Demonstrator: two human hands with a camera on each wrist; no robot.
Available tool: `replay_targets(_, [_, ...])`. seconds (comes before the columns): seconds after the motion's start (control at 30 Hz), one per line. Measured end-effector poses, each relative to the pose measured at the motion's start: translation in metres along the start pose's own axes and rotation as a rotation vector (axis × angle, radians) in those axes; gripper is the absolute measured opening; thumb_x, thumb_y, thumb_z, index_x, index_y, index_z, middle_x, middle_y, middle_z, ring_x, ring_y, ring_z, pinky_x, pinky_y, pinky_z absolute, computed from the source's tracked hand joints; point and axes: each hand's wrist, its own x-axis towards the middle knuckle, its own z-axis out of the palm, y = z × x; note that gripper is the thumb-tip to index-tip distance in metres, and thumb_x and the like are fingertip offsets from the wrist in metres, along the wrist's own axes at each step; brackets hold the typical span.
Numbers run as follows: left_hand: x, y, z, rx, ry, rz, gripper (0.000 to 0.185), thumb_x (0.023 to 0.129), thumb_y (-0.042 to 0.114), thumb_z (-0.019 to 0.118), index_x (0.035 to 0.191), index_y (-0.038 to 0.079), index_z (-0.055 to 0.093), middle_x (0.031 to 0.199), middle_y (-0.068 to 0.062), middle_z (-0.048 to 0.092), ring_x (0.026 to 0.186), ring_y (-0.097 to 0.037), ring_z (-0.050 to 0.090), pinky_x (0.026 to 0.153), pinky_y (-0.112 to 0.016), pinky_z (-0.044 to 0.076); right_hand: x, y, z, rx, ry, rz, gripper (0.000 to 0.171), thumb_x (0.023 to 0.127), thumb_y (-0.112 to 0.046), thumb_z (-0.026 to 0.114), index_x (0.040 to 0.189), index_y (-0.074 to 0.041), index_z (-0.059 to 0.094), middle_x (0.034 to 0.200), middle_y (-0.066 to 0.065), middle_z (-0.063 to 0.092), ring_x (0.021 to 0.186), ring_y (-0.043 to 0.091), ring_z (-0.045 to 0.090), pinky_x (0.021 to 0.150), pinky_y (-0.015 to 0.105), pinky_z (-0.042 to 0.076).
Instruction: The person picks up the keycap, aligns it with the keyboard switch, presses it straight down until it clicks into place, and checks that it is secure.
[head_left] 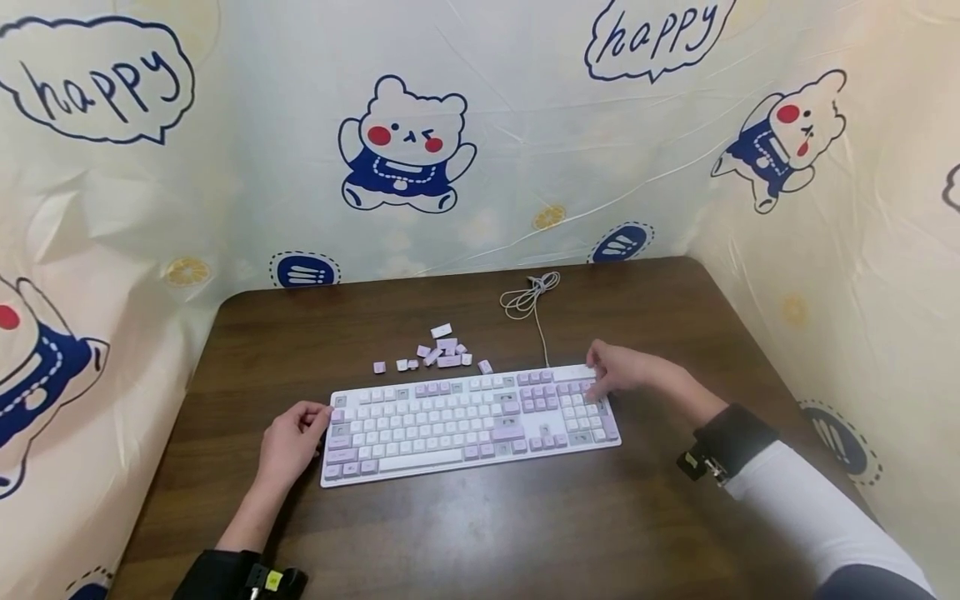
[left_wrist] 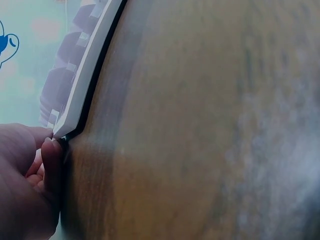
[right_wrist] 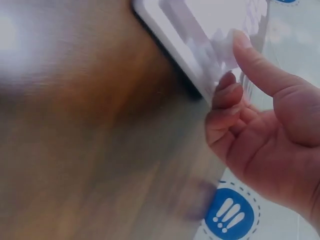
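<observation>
A white keyboard (head_left: 442,460) with white and lilac keycaps lies at a slight slant on the brown table. Several of its key positions show grey, without a cap. At its left end, my left hand (head_left: 288,442) pinches the edge; thumb and finger meet at the rim in the left wrist view. My right hand (head_left: 624,367) is at the far right corner. Its thumb lies over the keys, and its other fingers curl at the keyboard's edge (right_wrist: 170,55) in the right wrist view. Behind the keyboard lie several loose keycaps (head_left: 448,362), lilac and white.
A coiled pale cable (head_left: 528,298) runs from the keyboard's back edge. The brown table (head_left: 465,533) stretches out in front of the keyboard. Printed sheeting (head_left: 525,158) with bears hangs behind the table and along both sides.
</observation>
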Motion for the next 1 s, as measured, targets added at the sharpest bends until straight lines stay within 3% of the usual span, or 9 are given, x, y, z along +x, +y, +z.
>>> replay_targets(0.1, [-0.001, 0.0, -0.001, 0.002, -0.003, 0.002, 0.032, 0.106, 0.027, 0.061, 0.119, -0.001, 0.067, 0.092, -0.012, 0.063, 0.07, -0.02, 0.058, 0.056, -0.027, 0.053, 0.004, -0.007, -0.005, 0.018, -0.046, 0.074, 0.066, 0.085, -0.026, 0.089, 0.127, -0.002, 0.044, 0.096, 0.012, 0.058, 0.081, 0.025, 0.058, 0.07, 0.034, 0.047])
replay_targets(0.27, [-0.002, 0.001, -0.002, 0.003, 0.007, 0.007, 0.03, 0.106, 0.026, 0.062, 0.118, -0.001, 0.067, 0.091, -0.011, 0.063, 0.068, -0.019, 0.059, 0.056, -0.026, 0.053, 0.01, -0.013, -0.006, -0.003, -0.057, 0.132, 0.067, 0.081, -0.026, 0.091, 0.126, -0.003, 0.048, 0.099, 0.013, 0.059, 0.08, 0.024, 0.058, 0.068, 0.032, 0.048])
replay_targets(0.47, [-0.004, 0.004, -0.003, 0.005, -0.009, -0.01, 0.034, 0.106, 0.028, 0.06, 0.121, -0.002, 0.066, 0.094, -0.013, 0.062, 0.071, -0.021, 0.059, 0.057, -0.026, 0.052, 0.011, -0.007, -0.004, 0.006, -0.04, 0.088, 0.064, 0.082, -0.025, 0.09, 0.123, -0.004, 0.046, 0.098, 0.012, 0.057, 0.074, 0.023, 0.056, 0.064, 0.031, 0.046])
replay_targets(0.6, [-0.005, 0.003, -0.003, 0.005, -0.017, -0.013, 0.034, 0.107, 0.028, 0.06, 0.122, -0.002, 0.065, 0.094, -0.013, 0.062, 0.071, -0.021, 0.059, 0.057, -0.027, 0.052, 0.008, -0.005, 0.0, -0.005, -0.026, 0.068, 0.063, 0.082, -0.026, 0.09, 0.124, -0.005, 0.047, 0.099, 0.012, 0.058, 0.079, 0.024, 0.058, 0.066, 0.033, 0.048])
replay_targets(1.0, [-0.004, 0.003, -0.003, 0.003, -0.002, -0.002, 0.032, 0.106, 0.027, 0.06, 0.12, -0.002, 0.066, 0.093, -0.012, 0.062, 0.071, -0.02, 0.058, 0.057, -0.026, 0.052, 0.0, -0.018, -0.007, -0.221, 0.025, 0.009, 0.052, 0.087, -0.033, 0.086, 0.124, -0.007, 0.06, 0.097, 0.005, 0.065, 0.086, 0.023, 0.062, 0.075, 0.037, 0.052])
